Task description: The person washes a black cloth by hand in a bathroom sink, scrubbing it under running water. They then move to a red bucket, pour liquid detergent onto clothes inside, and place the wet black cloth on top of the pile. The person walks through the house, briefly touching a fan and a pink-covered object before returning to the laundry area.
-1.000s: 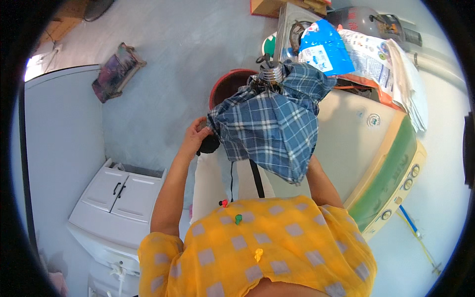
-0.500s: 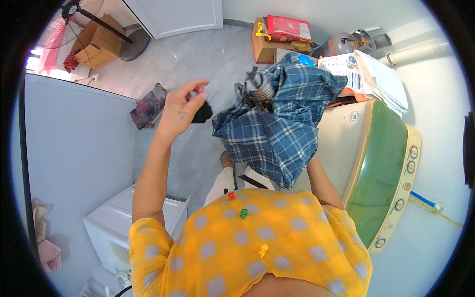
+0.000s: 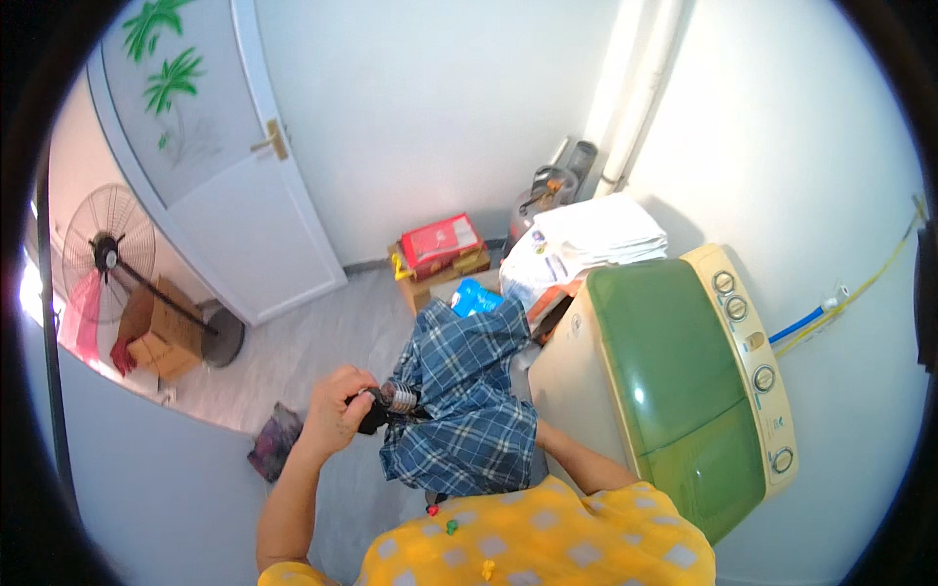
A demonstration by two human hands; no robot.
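Spreading its folds in front of the person's body, a blue umbrella (image 3: pixel 464 425) of white-lined plaid cloth is bunched between the two arms, its silvery ringed shaft (image 3: pixel 399 396) turned toward the left. The left hand (image 3: pixel 337 410) has its fingers curled around a black object (image 3: pixel 371 418) of unclear kind, right next to that shaft; whether the two touch cannot be told. The right forearm (image 3: pixel 586 461) reaches in behind the cloth, which hides its hand, so I cannot tell if those fingers are grasping anything.

Just to the right stands a washing machine (image 3: pixel 679 381), cream with a green top; its control panel (image 3: pixel 752 361) carries round dials with markings around them and a small dark-green label near the lowest one, all too small to read. A little round emblem (image 3: pixel 576 320) marks the cream part. Beyond the umbrella lie a blue packet (image 3: pixel 476 298) and a white bag (image 3: pixel 532 264) with dark printing, illegible here. Farther off, a red flat package (image 3: pixel 440 241) with a pale printed patch rests on cardboard boxes (image 3: pixel 420 291), near a gas cylinder (image 3: pixel 532 205).
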